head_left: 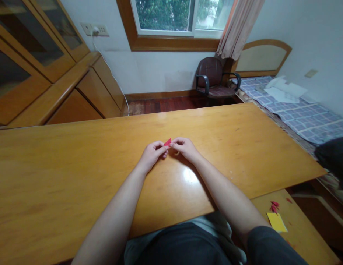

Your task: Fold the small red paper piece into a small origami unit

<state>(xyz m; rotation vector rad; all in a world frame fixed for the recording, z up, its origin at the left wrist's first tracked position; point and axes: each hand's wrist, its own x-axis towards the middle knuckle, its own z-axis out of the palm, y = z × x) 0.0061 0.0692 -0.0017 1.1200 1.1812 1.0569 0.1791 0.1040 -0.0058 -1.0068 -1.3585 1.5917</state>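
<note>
A small piece of folded red paper [167,142] is held between my two hands just above the wooden table [77,176]. Thumb and fingers of my left hand [154,152] pinch its left and lower side. From the right, my right hand [185,148] is closed with its fingertips at the paper's right edge. One pointed corner sticks up between the hands; the rest of the paper is hidden by my fingers.
On a lower surface at the right lie a yellow paper pad [276,222] and several red paper pieces [274,207]. Beyond the table stand a brown armchair [212,77] and a bed [304,114]. A wooden cabinet [74,84] is at the left.
</note>
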